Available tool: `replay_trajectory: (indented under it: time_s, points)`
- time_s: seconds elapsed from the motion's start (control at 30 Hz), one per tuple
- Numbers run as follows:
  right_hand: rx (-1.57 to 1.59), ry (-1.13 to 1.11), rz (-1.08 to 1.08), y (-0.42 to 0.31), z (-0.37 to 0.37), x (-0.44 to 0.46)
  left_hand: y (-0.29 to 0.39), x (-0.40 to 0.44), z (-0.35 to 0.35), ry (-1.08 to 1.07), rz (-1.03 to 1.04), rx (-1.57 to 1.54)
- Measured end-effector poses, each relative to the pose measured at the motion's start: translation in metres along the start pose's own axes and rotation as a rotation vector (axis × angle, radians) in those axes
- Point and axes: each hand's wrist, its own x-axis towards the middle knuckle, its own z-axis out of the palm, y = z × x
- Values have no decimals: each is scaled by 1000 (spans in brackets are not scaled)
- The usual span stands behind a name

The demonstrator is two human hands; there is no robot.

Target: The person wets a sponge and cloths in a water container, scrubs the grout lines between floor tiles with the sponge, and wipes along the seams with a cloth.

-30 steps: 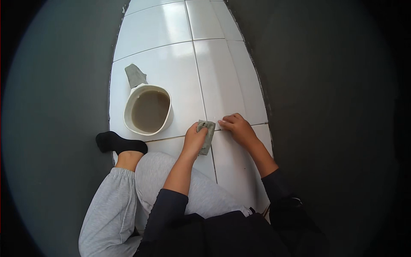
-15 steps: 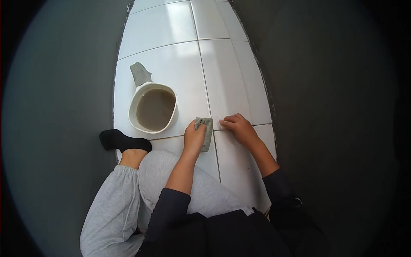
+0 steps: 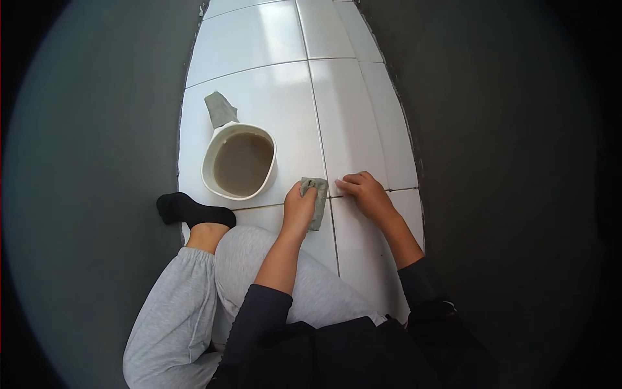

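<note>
My left hand (image 3: pixel 299 209) is closed around a folded grey-green cloth (image 3: pixel 319 211), its thumb lying over the upper part. The cloth is beside the seam between the white tiles. Just to the right, my right hand (image 3: pixel 367 195) is curled over the tiled surface, thumb and fingertips drawn together near the crossing of the seams. Whether something small and pale is between those fingertips I cannot make out. A white container (image 3: pixel 207 170) with murky brownish water (image 3: pixel 243 165) in it stands up and to the left of my hands.
A grey-green cloth (image 3: pixel 221 109) hangs over or lies against the container's far end. White tiles (image 3: pixel 350 117) form a strip between dark grey surfaces (image 3: pixel 492 162) on both sides. My black-socked foot (image 3: pixel 194 210) and bent grey-trousered leg (image 3: pixel 172 311) are at the left.
The view has shifted slightly, so the tiles and container appear a little farther right. My hands keep nearly the same pose, with the folded cloth still in my left hand.
</note>
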Motion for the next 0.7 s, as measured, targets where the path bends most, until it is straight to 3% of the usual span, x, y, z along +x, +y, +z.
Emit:
replay_trajectory:
  time_s: [0.03,0.07,0.1,0.13,0.2,0.3,0.4,0.53,0.63,0.7]
  points:
    - [-24,27,23,18,-6,-8,2,0,-2,26,-8,1]
    - [167,-21,297,19,-28,-12,3,0,-2,34,-7,-1]
    - [159,62,263,39,-33,-23,4,1,0,44,-20,1]
    - [26,-47,275,67,-36,-35,5,2,2,50,-34,1]
    - [-66,108,167,71,-43,-47,2,5,7,33,-11,13]
    - [-2,100,155,38,-22,-28,-1,4,14,28,20,16]
    - [53,6,-4,-5,2,-3,0,3,6,73,30,26]
    - [17,-53,44,16,-11,-11,0,3,-6,141,48,-13]
    - [0,-7,257,44,-47,-35,-1,6,-1,132,32,-31]
    - [-31,20,266,59,-60,-45,-3,8,6,106,21,-14]
